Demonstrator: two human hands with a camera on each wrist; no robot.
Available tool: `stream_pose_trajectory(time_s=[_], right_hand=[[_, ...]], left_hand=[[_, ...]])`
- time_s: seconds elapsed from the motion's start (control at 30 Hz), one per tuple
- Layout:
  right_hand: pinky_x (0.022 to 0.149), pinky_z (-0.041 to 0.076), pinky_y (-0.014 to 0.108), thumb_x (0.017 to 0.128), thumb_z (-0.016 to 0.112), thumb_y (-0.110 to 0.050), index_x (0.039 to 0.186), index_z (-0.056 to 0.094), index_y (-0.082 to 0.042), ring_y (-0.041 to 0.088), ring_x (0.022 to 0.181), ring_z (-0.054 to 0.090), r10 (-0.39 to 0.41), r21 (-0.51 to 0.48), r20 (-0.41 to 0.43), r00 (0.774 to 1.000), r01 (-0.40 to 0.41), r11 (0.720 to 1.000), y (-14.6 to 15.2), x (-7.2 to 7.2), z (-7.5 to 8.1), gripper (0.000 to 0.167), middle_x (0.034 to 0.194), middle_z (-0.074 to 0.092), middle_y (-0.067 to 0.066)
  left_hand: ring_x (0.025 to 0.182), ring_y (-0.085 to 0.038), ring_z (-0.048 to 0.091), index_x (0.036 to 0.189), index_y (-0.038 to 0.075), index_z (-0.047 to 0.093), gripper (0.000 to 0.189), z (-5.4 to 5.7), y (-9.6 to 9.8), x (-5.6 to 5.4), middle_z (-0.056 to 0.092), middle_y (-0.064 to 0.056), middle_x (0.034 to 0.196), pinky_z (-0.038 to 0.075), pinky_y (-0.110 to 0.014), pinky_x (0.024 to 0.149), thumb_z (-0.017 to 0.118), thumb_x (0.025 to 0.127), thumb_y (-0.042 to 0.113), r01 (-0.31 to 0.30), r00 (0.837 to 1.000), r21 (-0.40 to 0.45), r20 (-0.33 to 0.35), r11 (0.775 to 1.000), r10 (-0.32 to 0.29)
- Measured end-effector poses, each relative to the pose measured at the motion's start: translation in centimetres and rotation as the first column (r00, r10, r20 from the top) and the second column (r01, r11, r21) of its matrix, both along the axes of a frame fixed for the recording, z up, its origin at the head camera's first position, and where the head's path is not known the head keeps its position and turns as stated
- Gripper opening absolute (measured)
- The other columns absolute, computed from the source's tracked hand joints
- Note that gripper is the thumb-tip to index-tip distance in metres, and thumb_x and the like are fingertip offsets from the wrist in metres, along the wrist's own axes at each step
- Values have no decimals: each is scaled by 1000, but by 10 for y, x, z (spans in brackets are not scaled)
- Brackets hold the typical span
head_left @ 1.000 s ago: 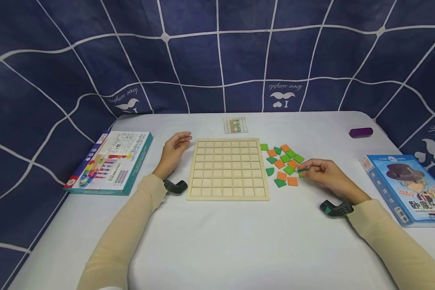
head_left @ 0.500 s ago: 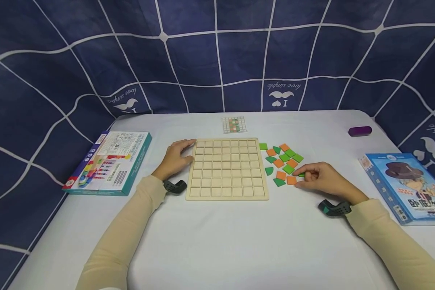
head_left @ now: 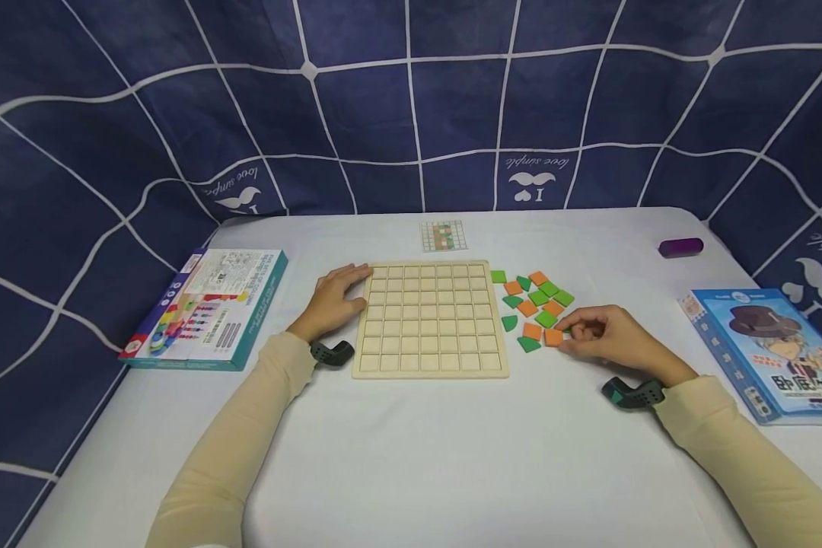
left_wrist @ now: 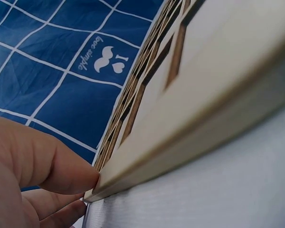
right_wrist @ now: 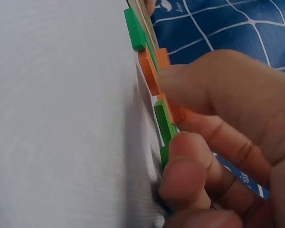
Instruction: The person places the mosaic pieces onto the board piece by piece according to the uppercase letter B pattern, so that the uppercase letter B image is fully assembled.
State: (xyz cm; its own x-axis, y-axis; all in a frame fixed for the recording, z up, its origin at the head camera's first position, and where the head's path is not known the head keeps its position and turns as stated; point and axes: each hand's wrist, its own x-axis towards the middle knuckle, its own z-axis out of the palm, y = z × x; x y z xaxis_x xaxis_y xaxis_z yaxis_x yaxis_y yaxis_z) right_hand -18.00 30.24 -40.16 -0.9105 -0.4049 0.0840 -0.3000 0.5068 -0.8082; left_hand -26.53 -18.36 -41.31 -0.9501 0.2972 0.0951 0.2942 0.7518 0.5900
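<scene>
The left hand (head_left: 330,301), loosely spread, touches the wooden grid board (head_left: 429,320) at its left edge. Right of the board, the right hand's (head_left: 610,333) grip narrows beside an orange square tile (head_left: 552,338); I cannot tell whether it holds it. Pinching opposite edges should lift cleanly.

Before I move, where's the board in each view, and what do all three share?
Head: the board lies near the centre, slightly low.
Left wrist: the board runs large from lower left to upper right.
Right wrist: only a thin strip, seemingly the board's edge, shows at the top, beside a green tile.
Shared: the blue cloth, also upper left and upper right in the wrist views.
</scene>
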Motion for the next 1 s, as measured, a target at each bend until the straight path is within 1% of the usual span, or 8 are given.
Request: stream_pose_trajectory(time_s=[0.17, 0.33, 0.47, 0.57, 0.67, 0.73, 0.9, 1.0], right_hand=[[50, 41, 22, 88, 80, 7, 110, 76, 6, 8, 65, 51, 3, 8, -27, 1000, -3, 1000, -1, 0, 1, 23, 83, 63, -3], [47, 41, 23, 90, 79, 5, 114, 74, 7, 9, 64, 52, -2, 45, -12, 1000, 3, 999, -3, -1, 6, 25, 94, 72, 6], [44, 42, 23, 93, 76, 5, 119, 69, 10, 8, 57, 51, -21, 44, 78, 997, 18, 999, -6, -4, 12, 28, 101, 77, 15], [45, 43, 24, 95, 73, 3, 125, 65, 11, 10, 54, 50, -40, 27, 165, 986, 36, 999, -10, -8, 16, 32, 99, 78, 15], [48, 45, 23, 97, 73, 0, 130, 63, 12, 11, 56, 54, -55, 13, 232, 971, 53, 998, -15, -14, 19, 37, 95, 78, 11], [49, 46, 23, 98, 74, -2, 132, 62, 11, 12, 58, 57, -58, 7, 260, 964, 59, 998, -19, -18, 21, 39, 95, 79, 8], [51, 48, 23, 100, 75, -6, 133, 61, 11, 12, 61, 60, -48, -15, 291, 956, 55, 998, -31, -27, 26, 39, 91, 78, 5], [53, 49, 23, 100, 75, -9, 135, 60, 9, 12, 63, 62, -49, -30, 317, 947, 62, 998, -38, -33, 30, 42, 95, 81, 6]], left_hand=[[162, -37, 28, 160, 1, 50, 70, 1, 0, 4, 45, -16, 169, 16, -56, 130, 60, 92, 13, 2, 1000, 9, -5, 1000, -2], [162, -37, 28, 160, 0, 49, 69, 2, 1, 6, 44, -16, 169, 15, -56, 130, 59, 93, 12, 1, 1000, 6, 5, 1000, -1], [162, -36, 28, 160, 1, 50, 70, 3, 2, 7, 44, -15, 169, 15, -56, 131, 60, 92, 13, -4, 1000, 6, 9, 1000, 4], [162, -36, 28, 160, 1, 50, 70, 2, 1, 7, 44, -15, 169, 15, -55, 130, 60, 92, 13, -5, 1000, 8, 5, 1000, 5], [162, -35, 28, 160, 2, 50, 70, -1, 0, 5, 45, -15, 169, 15, -55, 131, 60, 92, 13, -4, 1000, 6, 1, 1000, 4], [162, -35, 28, 161, 2, 50, 70, -1, 0, 5, 45, -14, 169, 15, -55, 131, 60, 92, 14, -4, 1000, 2, 1, 1000, 4], [163, -35, 28, 162, 3, 48, 71, 1, 1, 5, 43, -13, 170, 14, -55, 131, 59, 92, 15, -5, 1000, -8, 7, 1000, 5], [163, -34, 27, 162, 3, 48, 71, 2, 2, 6, 43, -13, 171, 14, -55, 131, 58, 93, 15, -7, 1000, -10, 11, 1000, 7]])
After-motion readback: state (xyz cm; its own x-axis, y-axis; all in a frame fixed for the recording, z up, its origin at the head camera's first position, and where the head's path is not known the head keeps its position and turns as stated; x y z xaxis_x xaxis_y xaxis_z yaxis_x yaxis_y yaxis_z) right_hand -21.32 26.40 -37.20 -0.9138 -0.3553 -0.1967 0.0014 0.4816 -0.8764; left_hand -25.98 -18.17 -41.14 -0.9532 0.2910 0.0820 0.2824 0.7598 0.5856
